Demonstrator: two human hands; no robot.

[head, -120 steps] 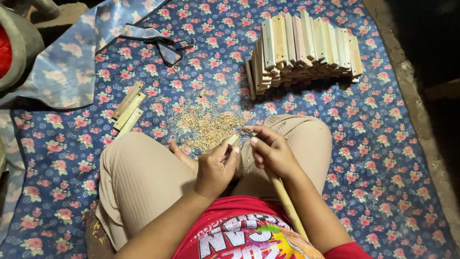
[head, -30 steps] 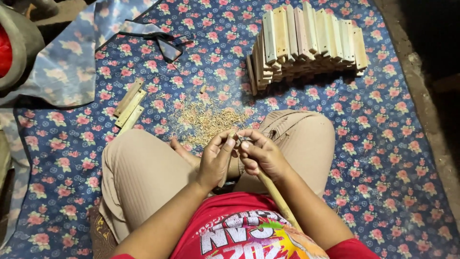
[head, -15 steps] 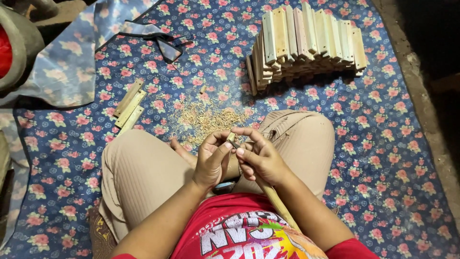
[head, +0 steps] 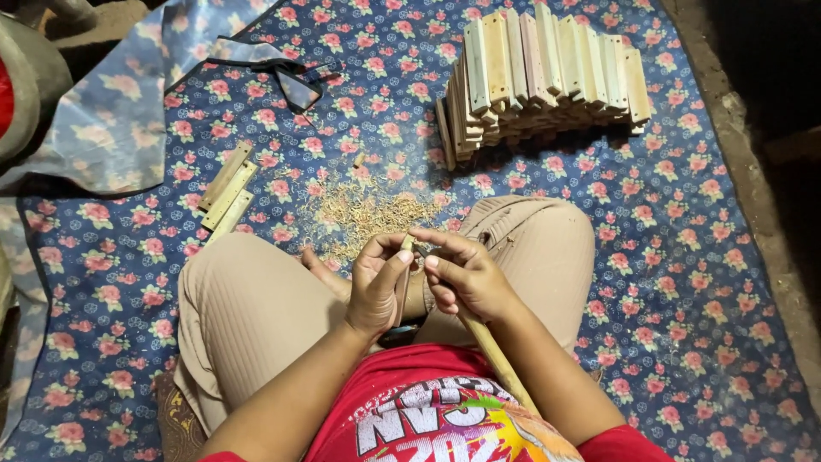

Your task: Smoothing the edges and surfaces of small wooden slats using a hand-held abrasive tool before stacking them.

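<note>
Sitting cross-legged on a blue floral mat (head: 701, 282), the person works a small wooden piece (head: 405, 257) held between both hands above the lap.

Item 1, left hand (head: 376, 287): fingers curled and clenched round the small piece, thumb pressed up along its side; grip looks firm.

Item 2, right hand (head: 462, 278): fingers closed round a long wooden-handled tool (head: 492, 351), whose handle runs back toward five o'clock under the forearm. The working end meets the small piece at the fingertips; whether it bears a blade cannot be told, as the hands hide it.

Item 3, shavings pile (head: 368, 214): loose pale curls on the mat at twelve o'clock from the hands, just beyond the knees.

Item 4, stack of wooden slats (head: 543, 73): neat, layered, at one o'clock, well apart from the hands.

Item 5, three loose slats (head: 227, 192): lying side by side at ten o'clock, near the left knee.

Item 6, dark strap (head: 278, 68): at eleven o'clock, far edge of the mat.

Handling note, as judgement: the step appears to be trimming the small piece. It would go best with strokes directed away from the left thumb, light and shallow, the long handle braced against the forearm for control, and the piece kept over the gap between the knees so waste falls toward the pile.
</note>
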